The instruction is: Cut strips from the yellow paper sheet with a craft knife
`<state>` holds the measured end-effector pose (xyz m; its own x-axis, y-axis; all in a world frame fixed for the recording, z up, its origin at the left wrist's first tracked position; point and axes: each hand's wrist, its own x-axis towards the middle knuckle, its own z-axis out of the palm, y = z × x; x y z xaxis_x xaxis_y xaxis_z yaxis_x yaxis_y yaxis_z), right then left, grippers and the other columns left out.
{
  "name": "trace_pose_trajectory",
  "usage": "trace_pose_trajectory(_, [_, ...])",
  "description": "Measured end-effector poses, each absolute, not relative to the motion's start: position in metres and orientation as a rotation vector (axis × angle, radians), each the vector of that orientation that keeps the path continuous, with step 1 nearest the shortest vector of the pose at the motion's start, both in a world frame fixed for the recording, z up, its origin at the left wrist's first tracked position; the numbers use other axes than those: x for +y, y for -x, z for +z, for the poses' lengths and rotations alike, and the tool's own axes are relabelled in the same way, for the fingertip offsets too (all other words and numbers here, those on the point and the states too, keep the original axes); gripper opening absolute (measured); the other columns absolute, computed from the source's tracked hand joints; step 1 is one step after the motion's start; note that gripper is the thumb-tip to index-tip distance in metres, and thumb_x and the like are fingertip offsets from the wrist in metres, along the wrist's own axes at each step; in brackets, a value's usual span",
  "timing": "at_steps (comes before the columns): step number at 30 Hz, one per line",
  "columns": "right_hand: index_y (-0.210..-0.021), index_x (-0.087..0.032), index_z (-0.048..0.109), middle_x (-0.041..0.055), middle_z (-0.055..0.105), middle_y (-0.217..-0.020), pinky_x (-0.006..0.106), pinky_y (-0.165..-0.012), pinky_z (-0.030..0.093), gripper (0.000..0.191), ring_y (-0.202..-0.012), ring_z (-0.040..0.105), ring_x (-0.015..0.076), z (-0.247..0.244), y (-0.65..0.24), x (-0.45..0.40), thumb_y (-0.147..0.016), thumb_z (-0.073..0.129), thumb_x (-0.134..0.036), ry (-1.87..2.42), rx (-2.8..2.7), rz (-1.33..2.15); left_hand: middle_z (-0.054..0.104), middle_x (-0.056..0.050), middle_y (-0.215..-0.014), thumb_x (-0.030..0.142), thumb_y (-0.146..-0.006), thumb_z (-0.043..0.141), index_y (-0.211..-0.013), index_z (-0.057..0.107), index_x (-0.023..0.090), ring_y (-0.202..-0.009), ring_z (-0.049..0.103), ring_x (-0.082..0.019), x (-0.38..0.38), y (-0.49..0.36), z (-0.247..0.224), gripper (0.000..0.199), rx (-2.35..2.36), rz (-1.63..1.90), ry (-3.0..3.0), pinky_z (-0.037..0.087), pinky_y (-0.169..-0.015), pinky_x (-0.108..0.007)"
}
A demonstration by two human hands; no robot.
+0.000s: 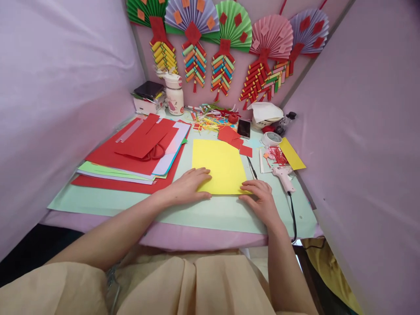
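Observation:
A bright yellow sheet of paper [218, 164] lies flat in front of me on the pale green table cover. My left hand [190, 186] rests on its lower left corner, fingers stretched out and thumb apart along the near edge. At the lower right corner, the fingers of my right hand [257, 197] lie on the paper, slightly bent, with the thumb spread below. A dark slim pen-like tool [252, 168] lies just beyond my right hand. Left of the sheet is a stack of coloured paper [124, 151], mostly red, with red-handled scissors [156, 152] on it.
A glue gun [284, 177] with a black cord lies at right, near a roll of tape [271, 138]. Behind are paper scraps [213, 122], a phone [243, 128], a white bottle [174, 94] and a bowl [266, 116]. Paper fans [232, 26] hang on the back wall.

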<state>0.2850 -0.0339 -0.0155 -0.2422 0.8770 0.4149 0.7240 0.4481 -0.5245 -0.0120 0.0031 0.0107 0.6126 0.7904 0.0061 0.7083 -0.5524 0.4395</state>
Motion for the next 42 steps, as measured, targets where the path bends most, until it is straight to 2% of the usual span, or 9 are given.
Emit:
trace_pose_trajectory(9, [-0.080, -0.027, 0.069, 0.0013, 0.071, -0.091, 0.043, -0.097, 0.031, 0.023, -0.096, 0.061, 0.0213, -0.008, -0.280, -0.041, -0.092, 0.055, -0.041, 1.433, -2.039, 0.427, 0.045, -0.009, -0.149, 0.053, -0.089, 0.057, -0.116, 0.061, 0.021, -0.139, 0.040, -0.025, 0.006, 0.023, 0.018, 0.042, 1.155, 0.280, -2.333, 0.031, -0.114, -0.039])
trace_pose_trajectory(16, [-0.079, -0.025, 0.067, 0.0035, 0.069, -0.091, 0.038, -0.086, 0.040, 0.027, -0.092, 0.061, 0.0212, -0.002, -0.277, -0.041, -0.091, 0.051, -0.043, 1.532, -2.002, 0.522, 0.045, -0.007, -0.149, 0.047, -0.090, 0.053, -0.074, 0.061, 0.019, -0.135, 0.044, -0.026, 0.008, 0.024, 0.017, 0.033, 1.125, 0.296, -2.307, 0.038, -0.109, -0.038])
trace_pose_trajectory(23, [-0.073, -0.024, 0.064, 0.0027, 0.067, -0.087, 0.040, -0.087, 0.034, 0.029, -0.092, 0.058, 0.0223, -0.002, -0.273, -0.038, -0.091, 0.050, -0.043, 1.663, -1.987, 0.493, 0.042, -0.007, -0.151, 0.038, -0.091, 0.053, -0.069, 0.060, 0.018, -0.139, 0.037, -0.027, 0.006, 0.024, 0.014, 0.031, 1.110, 0.275, -2.347, 0.033, -0.113, -0.042])
trace_pose_trajectory(26, [-0.073, -0.024, 0.063, 0.0033, 0.067, -0.087, 0.040, -0.087, 0.033, 0.031, -0.093, 0.057, 0.0229, -0.002, -0.272, -0.038, -0.091, 0.049, -0.045, 1.687, -1.989, 0.486, 0.043, -0.007, -0.151, 0.035, -0.092, 0.054, -0.075, 0.062, 0.018, -0.139, 0.037, -0.027, 0.003, 0.018, 0.022, 0.025, 1.167, 0.197, -2.396, 0.031, -0.114, -0.046])
trace_pose_trajectory(29, [-0.073, -0.024, 0.062, 0.0035, 0.067, -0.088, 0.040, -0.087, 0.033, 0.032, -0.092, 0.057, 0.0225, -0.002, -0.271, -0.039, -0.092, 0.048, -0.046, 1.685, -1.997, 0.483, 0.052, -0.013, -0.141, 0.039, -0.090, 0.062, -0.094, 0.064, 0.017, -0.134, 0.045, -0.030, -0.011, -0.003, 0.029, 0.022, 1.305, 0.160, -2.515, 0.025, -0.116, -0.053])
trace_pose_trajectory(32, [-0.074, -0.024, 0.062, 0.0030, 0.066, -0.087, 0.039, -0.086, 0.033, 0.032, -0.092, 0.057, 0.0221, -0.003, -0.272, -0.039, -0.092, 0.047, -0.045, 1.685, -1.999, 0.475, 0.044, -0.022, -0.146, 0.043, -0.085, 0.070, -0.119, 0.059, 0.010, -0.138, 0.040, -0.035, -0.036, -0.035, 0.026, 0.049, 1.439, 0.205, -2.643, 0.023, -0.118, -0.050])
trace_pose_trajectory(35, [-0.075, -0.024, 0.063, 0.0029, 0.066, -0.087, 0.038, -0.086, 0.034, 0.032, -0.091, 0.058, 0.0212, -0.003, -0.272, -0.040, -0.093, 0.046, -0.044, 1.680, -2.001, 0.470, 0.030, -0.018, -0.156, 0.050, -0.087, 0.067, -0.144, 0.042, 0.014, -0.146, 0.027, -0.031, -0.059, -0.060, 0.015, 0.072, 1.347, 0.276, -2.761, 0.018, -0.121, -0.045])
trace_pose_trajectory(38, [-0.076, -0.024, 0.063, 0.0028, 0.066, -0.087, 0.038, -0.087, 0.034, 0.031, -0.092, 0.058, 0.0208, -0.003, -0.272, -0.040, -0.093, 0.046, -0.044, 1.677, -2.002, 0.467, 0.025, -0.018, -0.159, 0.067, -0.084, 0.059, -0.151, 0.033, 0.014, -0.149, 0.018, -0.034, -0.065, -0.068, 0.005, 0.090, 1.389, 0.220, -2.731, 0.010, -0.121, -0.053])
trace_pose_trajectory(42, [-0.076, -0.023, 0.063, 0.0022, 0.066, -0.088, 0.039, -0.088, 0.033, 0.030, -0.093, 0.058, 0.0209, -0.003, -0.272, -0.040, -0.093, 0.049, -0.042, 1.683, -1.994, 0.465, 0.024, -0.017, -0.159, 0.077, -0.084, 0.046, -0.153, 0.031, 0.015, -0.148, 0.016, -0.038, -0.055, -0.065, 0.003, 0.094, 1.536, 0.094, -2.658, 0.008, -0.120, -0.058])
